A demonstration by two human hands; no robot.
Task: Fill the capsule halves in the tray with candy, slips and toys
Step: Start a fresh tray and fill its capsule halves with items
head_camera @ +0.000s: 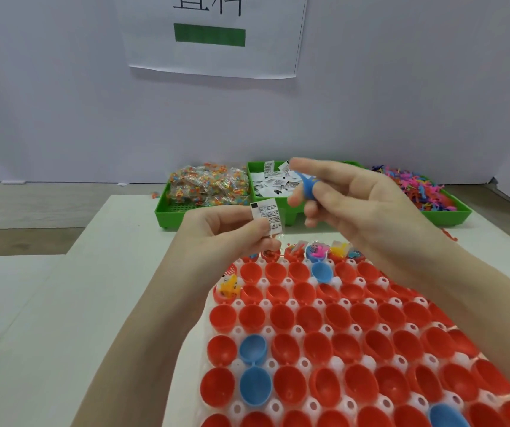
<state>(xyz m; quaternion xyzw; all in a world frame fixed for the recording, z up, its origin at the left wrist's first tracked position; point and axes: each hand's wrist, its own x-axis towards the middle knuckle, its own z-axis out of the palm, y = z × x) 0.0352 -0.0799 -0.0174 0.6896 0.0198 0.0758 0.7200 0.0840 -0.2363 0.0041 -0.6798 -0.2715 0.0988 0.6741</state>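
Two hands: both are raised above the far end of the tray [337, 329], close together but apart.
Left hand [216, 232]: a printed paper slip [268, 219] is pinched upright between thumb and curled fingers.
Right hand [358, 195]: a small blue toy [308, 188] is held between thumb and fingers; its shape is blurred, possibly a figure.
Capsule halves: mostly red cups [309, 318] are seated in rows in the white tray, with a few blue ones [253, 349] among them.
Filled cups: those in the far row [317, 251] and one at the left edge [229, 286] are seen holding toys and slips.
Supplies: green bins [167, 212] beyond the tray hold candy packets [209, 186], slips [273, 183] and coloured toys [417, 189].
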